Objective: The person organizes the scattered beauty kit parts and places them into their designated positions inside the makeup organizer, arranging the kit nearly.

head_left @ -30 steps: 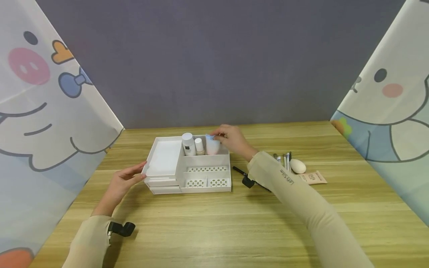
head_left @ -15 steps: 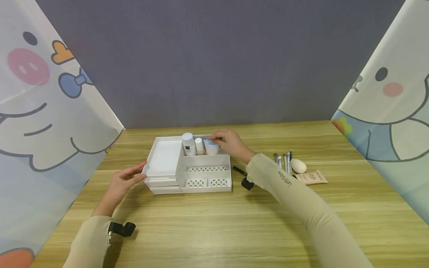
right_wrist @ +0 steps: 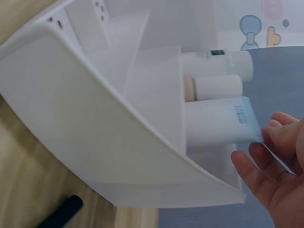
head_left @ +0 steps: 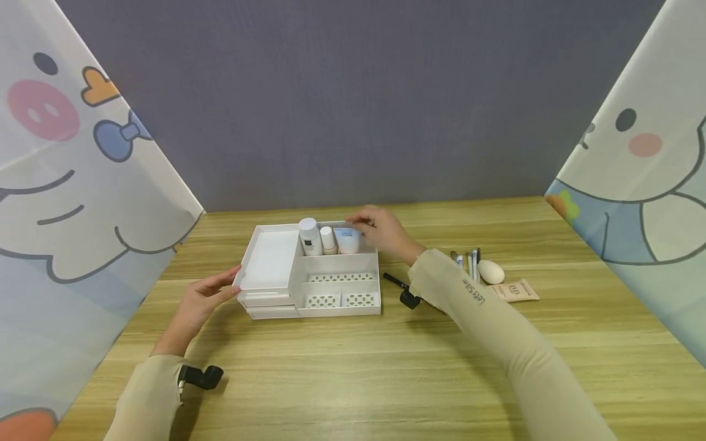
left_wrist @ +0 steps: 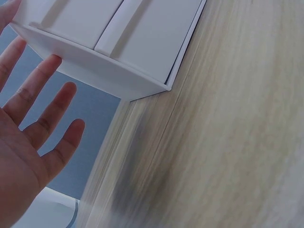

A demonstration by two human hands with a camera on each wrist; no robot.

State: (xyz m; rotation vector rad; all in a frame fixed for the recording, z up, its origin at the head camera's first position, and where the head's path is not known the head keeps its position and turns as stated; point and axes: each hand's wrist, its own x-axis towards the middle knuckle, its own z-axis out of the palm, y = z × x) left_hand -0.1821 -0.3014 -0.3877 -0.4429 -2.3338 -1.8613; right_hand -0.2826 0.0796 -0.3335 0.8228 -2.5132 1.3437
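A white desktop organizer (head_left: 268,260) stands on the table, with drawers at its left. My left hand (head_left: 201,300) touches its left side with fairly straight fingers; in the left wrist view the fingertips (left_wrist: 53,61) lie along the side wall. In the back row stand a white bottle (head_left: 311,237), a small bottle with a white cap (head_left: 328,239) and a blue-and-white squeeze tube (head_left: 347,241). Just beyond the tube's top is my right hand (head_left: 383,229). In the right wrist view its loosely bent fingers are beside the tube's upper corner, not visibly pinching it.
Right of the organizer lies a thin black stick (head_left: 394,280). Farther right are several brushes (head_left: 473,266), a white egg-shaped sponge (head_left: 491,272) and a beige BB cream tube (head_left: 515,291), partly behind the right sleeve (head_left: 485,312). A grey wall closes the back.
My right hand pinched the blue-and-white tube and moved it slightly left and down in its compartment, then drew back up and right from it. The left hand stays at the organizer.
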